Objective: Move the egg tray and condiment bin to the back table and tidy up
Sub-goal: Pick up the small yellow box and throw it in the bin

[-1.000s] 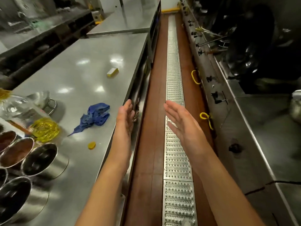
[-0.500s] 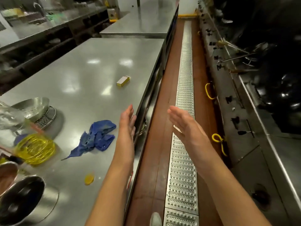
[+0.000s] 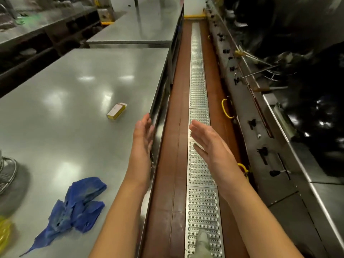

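Note:
My left hand (image 3: 142, 140) and my right hand (image 3: 208, 144) are both held out in front of me with straight fingers, palms facing each other, and hold nothing. The left one hovers at the right edge of the steel table (image 3: 74, 112); the right one is over the aisle. No egg tray or condiment bin shows in this view. A crumpled blue cloth (image 3: 78, 207) lies on the table near my left forearm. A small yellow and white box (image 3: 116, 111) lies farther up the table.
A metal strainer (image 3: 6, 174) and a yellow object (image 3: 4, 233) sit at the left edge. A second steel table (image 3: 143, 27) stands behind the first. A perforated drain grate (image 3: 199, 127) runs down the brown aisle. Stove controls (image 3: 260, 138) line the right side.
I have moved forward along the aisle. The bowls, oil bottle and strainer have slid out of view to the lower left. Both hands stay outstretched and empty.

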Demonstrator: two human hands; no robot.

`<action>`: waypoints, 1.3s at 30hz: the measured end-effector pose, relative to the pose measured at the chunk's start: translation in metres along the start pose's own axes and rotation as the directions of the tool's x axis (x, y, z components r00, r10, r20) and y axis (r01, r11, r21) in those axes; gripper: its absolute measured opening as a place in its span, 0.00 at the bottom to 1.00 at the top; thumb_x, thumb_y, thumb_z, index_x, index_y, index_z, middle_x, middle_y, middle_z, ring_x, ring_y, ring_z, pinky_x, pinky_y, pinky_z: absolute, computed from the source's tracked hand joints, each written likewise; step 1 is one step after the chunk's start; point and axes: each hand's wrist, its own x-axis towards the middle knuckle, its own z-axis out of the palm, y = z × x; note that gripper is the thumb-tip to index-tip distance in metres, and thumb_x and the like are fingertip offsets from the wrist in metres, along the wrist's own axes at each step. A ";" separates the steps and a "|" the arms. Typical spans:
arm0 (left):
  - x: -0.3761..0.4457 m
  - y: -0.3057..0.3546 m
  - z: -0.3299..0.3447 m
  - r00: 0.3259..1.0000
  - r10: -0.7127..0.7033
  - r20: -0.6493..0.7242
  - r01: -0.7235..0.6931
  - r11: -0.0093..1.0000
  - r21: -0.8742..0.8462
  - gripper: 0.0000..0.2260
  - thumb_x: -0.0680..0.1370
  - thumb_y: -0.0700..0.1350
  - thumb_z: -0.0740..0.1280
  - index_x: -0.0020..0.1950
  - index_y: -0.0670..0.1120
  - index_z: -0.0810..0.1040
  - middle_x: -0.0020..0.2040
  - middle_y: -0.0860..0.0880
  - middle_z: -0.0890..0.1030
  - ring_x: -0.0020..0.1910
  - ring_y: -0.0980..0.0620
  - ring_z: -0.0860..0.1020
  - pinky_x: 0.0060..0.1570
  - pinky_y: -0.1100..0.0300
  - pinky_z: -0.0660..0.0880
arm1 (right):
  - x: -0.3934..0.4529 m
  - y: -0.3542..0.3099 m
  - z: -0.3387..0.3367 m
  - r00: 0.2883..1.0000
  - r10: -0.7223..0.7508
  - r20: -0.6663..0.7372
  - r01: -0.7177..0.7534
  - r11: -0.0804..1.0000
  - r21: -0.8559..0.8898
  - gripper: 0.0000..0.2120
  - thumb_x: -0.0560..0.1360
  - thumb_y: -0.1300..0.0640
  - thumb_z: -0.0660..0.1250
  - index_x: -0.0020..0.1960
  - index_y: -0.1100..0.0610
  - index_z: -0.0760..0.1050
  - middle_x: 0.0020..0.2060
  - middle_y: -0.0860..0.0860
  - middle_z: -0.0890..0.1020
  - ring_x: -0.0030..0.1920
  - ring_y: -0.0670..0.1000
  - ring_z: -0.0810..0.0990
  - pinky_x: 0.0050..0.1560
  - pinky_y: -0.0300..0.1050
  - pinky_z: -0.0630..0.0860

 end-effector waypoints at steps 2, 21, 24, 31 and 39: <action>0.029 0.003 0.006 0.999 0.005 -0.036 -0.004 1.000 0.024 0.31 0.74 0.67 0.50 0.75 0.58 0.66 0.74 0.59 0.69 0.70 0.63 0.68 0.74 0.58 0.59 | 0.035 -0.002 -0.007 1.000 0.007 0.025 -0.008 1.000 0.020 0.23 0.81 0.39 0.53 0.71 0.44 0.71 0.67 0.41 0.76 0.68 0.39 0.72 0.74 0.49 0.65; 0.249 -0.008 -0.036 0.971 0.010 -0.238 0.009 0.997 0.079 0.31 0.76 0.68 0.50 0.75 0.57 0.66 0.73 0.60 0.70 0.69 0.64 0.70 0.74 0.55 0.59 | 0.299 -0.001 0.047 0.975 0.043 0.217 -0.068 0.992 0.107 0.36 0.68 0.30 0.57 0.71 0.47 0.72 0.65 0.40 0.78 0.67 0.39 0.74 0.71 0.44 0.67; 0.292 -0.004 -0.031 0.981 0.002 -0.196 0.006 0.999 0.042 0.31 0.76 0.67 0.51 0.76 0.56 0.65 0.73 0.58 0.70 0.69 0.63 0.70 0.74 0.55 0.60 | 0.332 -0.010 0.050 0.986 0.029 0.163 -0.043 0.996 0.081 0.29 0.72 0.31 0.58 0.68 0.44 0.73 0.65 0.40 0.78 0.66 0.39 0.74 0.71 0.44 0.68; 0.376 -0.012 -0.012 0.994 -0.020 -0.107 0.021 1.000 0.011 0.31 0.75 0.67 0.49 0.76 0.56 0.64 0.74 0.57 0.69 0.70 0.62 0.69 0.75 0.53 0.59 | 0.393 -0.008 0.031 0.993 0.023 0.119 -0.027 0.999 0.036 0.30 0.74 0.34 0.54 0.71 0.46 0.71 0.66 0.40 0.77 0.66 0.37 0.74 0.72 0.43 0.68; 0.460 -0.020 0.008 0.972 -0.008 -0.235 0.030 0.995 0.090 0.31 0.75 0.68 0.49 0.76 0.58 0.64 0.74 0.59 0.69 0.70 0.64 0.69 0.75 0.54 0.58 | 0.504 -0.004 0.014 0.968 0.047 0.246 -0.074 0.992 0.098 0.27 0.71 0.30 0.57 0.65 0.39 0.74 0.64 0.37 0.78 0.66 0.36 0.73 0.72 0.44 0.66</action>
